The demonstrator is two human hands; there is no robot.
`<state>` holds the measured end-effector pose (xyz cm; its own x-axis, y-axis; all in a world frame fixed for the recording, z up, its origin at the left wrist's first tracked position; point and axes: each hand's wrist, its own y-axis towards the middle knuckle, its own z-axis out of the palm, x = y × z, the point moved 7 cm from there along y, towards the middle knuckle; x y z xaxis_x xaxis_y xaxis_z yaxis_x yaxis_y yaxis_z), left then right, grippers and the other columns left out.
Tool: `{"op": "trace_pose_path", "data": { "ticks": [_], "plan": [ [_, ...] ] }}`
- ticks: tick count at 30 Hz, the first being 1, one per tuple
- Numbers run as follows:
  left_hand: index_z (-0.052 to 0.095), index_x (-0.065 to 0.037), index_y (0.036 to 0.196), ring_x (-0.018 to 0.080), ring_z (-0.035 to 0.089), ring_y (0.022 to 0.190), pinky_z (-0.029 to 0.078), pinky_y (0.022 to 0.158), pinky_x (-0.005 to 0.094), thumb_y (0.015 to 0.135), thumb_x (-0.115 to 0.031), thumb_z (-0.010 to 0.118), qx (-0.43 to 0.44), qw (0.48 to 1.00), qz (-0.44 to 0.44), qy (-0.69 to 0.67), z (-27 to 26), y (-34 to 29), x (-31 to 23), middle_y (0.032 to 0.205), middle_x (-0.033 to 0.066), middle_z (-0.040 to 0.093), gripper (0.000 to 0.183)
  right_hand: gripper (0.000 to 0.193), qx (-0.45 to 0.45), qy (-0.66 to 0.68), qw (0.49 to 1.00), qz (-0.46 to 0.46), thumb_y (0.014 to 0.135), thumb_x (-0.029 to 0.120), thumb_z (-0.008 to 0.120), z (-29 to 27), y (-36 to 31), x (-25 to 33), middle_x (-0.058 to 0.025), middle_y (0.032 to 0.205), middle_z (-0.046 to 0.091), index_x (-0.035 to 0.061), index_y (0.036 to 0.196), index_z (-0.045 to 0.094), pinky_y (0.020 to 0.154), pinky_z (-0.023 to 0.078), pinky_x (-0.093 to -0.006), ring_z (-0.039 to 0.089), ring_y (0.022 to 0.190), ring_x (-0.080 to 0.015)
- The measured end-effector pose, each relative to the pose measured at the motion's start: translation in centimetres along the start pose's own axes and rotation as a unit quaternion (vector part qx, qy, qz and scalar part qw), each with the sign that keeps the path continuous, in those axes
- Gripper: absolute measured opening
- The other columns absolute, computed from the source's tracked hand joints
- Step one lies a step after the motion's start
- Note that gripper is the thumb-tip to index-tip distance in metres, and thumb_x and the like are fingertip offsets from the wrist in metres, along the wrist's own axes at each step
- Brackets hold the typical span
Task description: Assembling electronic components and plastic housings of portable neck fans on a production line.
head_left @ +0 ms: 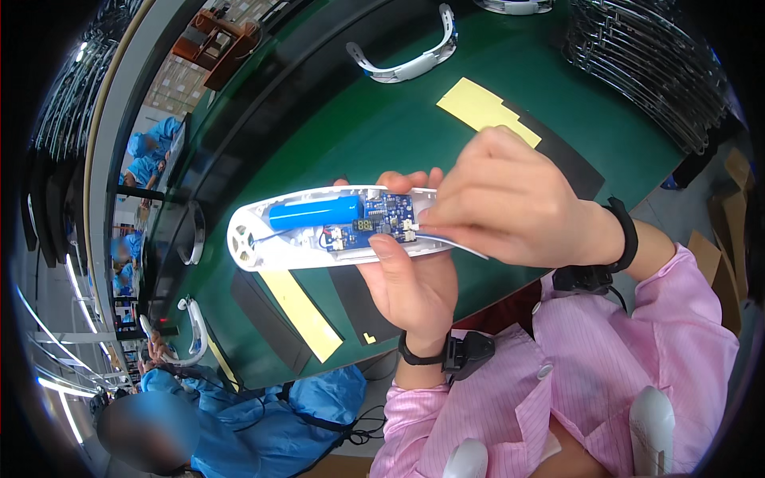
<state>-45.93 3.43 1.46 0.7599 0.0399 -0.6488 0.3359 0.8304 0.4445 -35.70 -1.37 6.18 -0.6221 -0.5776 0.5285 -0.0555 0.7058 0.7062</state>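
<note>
— Above the green table [319, 143], which way does the white shell [263, 239] lie?
— Long axis left-right, rounded end leftward, open side up: blue battery [315, 213], then circuit board [381, 223] inside.
— Hands?
— Left hand [410, 279] grips it from below; right hand [510, 199] pinches its right end.

The long white plastic shell [263, 239] looks smooth and faintly glossy; the blue cylindrical battery cell [315, 213] in it has a shiny wrap, beside a matt blue circuit board [374, 223]. The green tabletop [343, 127] is smooth with a soft sheen; the pink striped cloth sleeves [606, 350] look matt
</note>
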Motion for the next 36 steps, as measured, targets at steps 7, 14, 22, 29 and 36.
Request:
{"op": "trace_pose_path", "data": {
  "ticks": [7,14,22,29,36],
  "plan": [
    [0.029,-0.004,0.131,0.0270,0.046,0.111,0.037,0.097,0.0399,0.098,-0.028,0.034,0.017,0.994,-0.043,-0.102,0.2,-0.1,0.2,0.117,0.0151,0.044,0.042,0.008,-0.047,-0.152,0.977,-0.142,0.068,0.012,0.061,0.0,0.7,2.8,-0.0023,0.075,0.056,0.0055,0.070,0.057,0.064,0.041,-0.0301,0.052,0.070,-0.0181],
    [0.017,-0.010,0.138,0.0288,0.047,0.109,0.033,0.101,0.0508,0.096,-0.028,0.040,0.014,0.996,-0.056,-0.067,0.1,-0.2,0.3,0.116,0.0164,0.042,0.052,0.011,-0.087,-0.288,0.921,-0.247,0.061,0.012,0.062,0.6,1.8,5.9,0.0003,0.076,0.053,0.0077,0.067,0.054,0.067,0.042,-0.0294,0.051,0.072,-0.0153],
    [0.014,-0.012,0.140,0.0287,0.048,0.108,0.033,0.100,0.0516,0.092,-0.031,0.048,-0.003,0.998,0.036,0.053,0.7,-0.5,-0.3,0.112,0.0152,0.044,0.062,0.016,-0.102,-0.126,0.986,-0.032,0.066,0.011,0.070,-0.4,-1.1,1.7,0.0004,0.074,0.057,0.0089,0.080,0.062,0.064,0.038,-0.0286,0.050,0.069,-0.0173],
    [0.023,-0.011,0.135,0.0300,0.050,0.108,0.040,0.094,0.0502,0.087,-0.034,0.058,-0.024,0.995,0.084,0.058,0.8,-0.7,-0.8,0.111,0.0132,0.045,0.064,0.014,-0.090,0.011,0.996,0.010,0.068,0.007,0.070,0.0,-1.3,1.2,-0.0006,0.072,0.058,0.0097,0.079,0.062,0.063,0.037,-0.0292,0.049,0.066,-0.0187],
    [0.022,-0.009,0.135,0.0320,0.050,0.110,0.037,0.097,0.0484,0.087,-0.026,0.054,-0.013,0.995,0.081,0.057,0.9,-0.8,-0.3,0.109,0.0133,0.046,0.060,0.014,-0.137,0.000,0.990,-0.017,0.067,0.004,0.068,0.1,-1.4,1.6,-0.0030,0.074,0.057,0.0071,0.079,0.062,0.060,0.039,-0.0295,0.049,0.064,-0.0192]
  ]
}}
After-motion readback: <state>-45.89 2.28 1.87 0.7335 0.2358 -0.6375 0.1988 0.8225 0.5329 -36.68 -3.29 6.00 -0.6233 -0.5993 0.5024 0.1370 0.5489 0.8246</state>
